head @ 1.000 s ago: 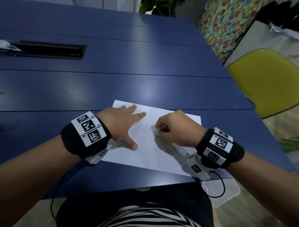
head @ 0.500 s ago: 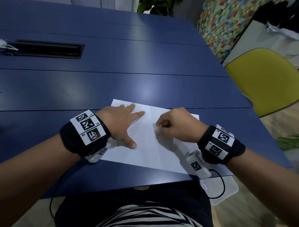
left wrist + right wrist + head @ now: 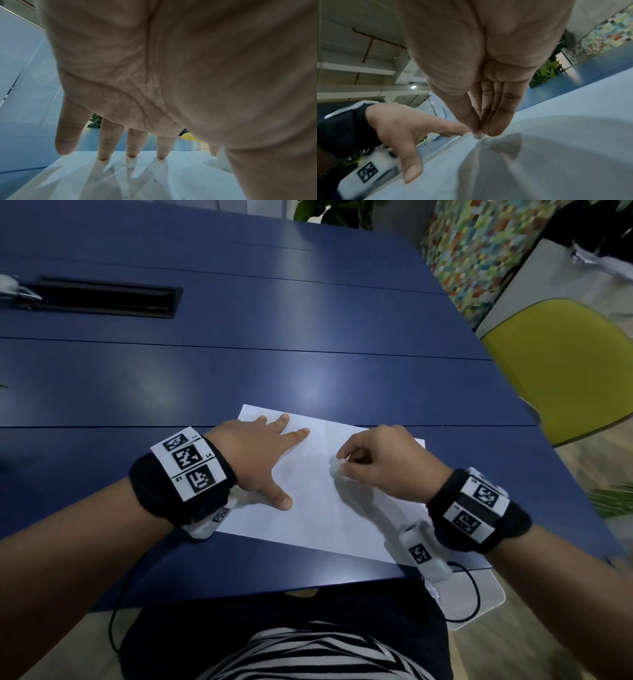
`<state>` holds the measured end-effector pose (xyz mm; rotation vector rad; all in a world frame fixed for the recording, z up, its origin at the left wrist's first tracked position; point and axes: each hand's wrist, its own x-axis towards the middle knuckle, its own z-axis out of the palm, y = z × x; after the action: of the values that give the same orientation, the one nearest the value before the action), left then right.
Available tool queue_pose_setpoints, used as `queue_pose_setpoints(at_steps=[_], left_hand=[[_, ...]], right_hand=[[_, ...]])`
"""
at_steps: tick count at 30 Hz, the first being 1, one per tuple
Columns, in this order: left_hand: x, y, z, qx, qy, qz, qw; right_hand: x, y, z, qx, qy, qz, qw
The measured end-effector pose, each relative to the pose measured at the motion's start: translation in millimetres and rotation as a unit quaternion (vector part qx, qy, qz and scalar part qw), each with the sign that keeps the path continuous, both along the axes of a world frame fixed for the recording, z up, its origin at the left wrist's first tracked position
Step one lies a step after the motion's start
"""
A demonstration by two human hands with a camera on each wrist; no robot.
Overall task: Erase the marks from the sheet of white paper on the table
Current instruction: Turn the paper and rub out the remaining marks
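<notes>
The flat sheet of white paper (image 3: 318, 494) lies on the near part of the dark blue table (image 3: 274, 364), close to its front edge, in the same place as a second ago. The left hand (image 3: 255, 455) has stayed where it was, fingers straight and spread with the thumb out to the side, pressing flat on the paper's left half; in the left wrist view three fingertips (image 3: 131, 155) touch the sheet, and faint specks show on the paper below them. The right hand (image 3: 387, 462) has changed most: earlier its knuckles hid whatever it held, and now its wrist sits a little higher and a small white eraser (image 3: 335, 465) shows at the tips of the thumb and fingers. In the right wrist view the fingers are drawn together, pinching the eraser (image 3: 478, 136), whose lower end sits at or just above the paper; contact cannot be made out. Beyond the table's right corner stands a yellow-green plastic chair (image 3: 561, 364)
</notes>
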<state>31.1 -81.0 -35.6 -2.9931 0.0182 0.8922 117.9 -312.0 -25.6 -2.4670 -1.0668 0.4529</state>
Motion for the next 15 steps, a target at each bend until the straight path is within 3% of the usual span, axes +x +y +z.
queue_pose_setpoints(at_steps=[3,7,9,13,15], left_hand=[[0,0,0,0.004,-0.001,-0.002,1.000],[0,1,-1,0.002,-0.005,-0.003,1.000],[1,1,-2,0.004,-0.006,-0.006,1.000],[1,1,-2,0.004,-0.003,-0.004,1.000],[1,1,-1,0.005,-0.001,-0.004,1.000]], right_hand=[[-12,6,-2,0.000,-0.021,0.028,0.999],[-32,2,9,-0.092,0.022,0.176,0.980],[-28,0,12,-0.112,0.064,0.174,0.976],[-17,0,3,-0.047,0.024,0.111,0.992],[-25,-3,4,-0.058,0.041,0.127,0.989]])
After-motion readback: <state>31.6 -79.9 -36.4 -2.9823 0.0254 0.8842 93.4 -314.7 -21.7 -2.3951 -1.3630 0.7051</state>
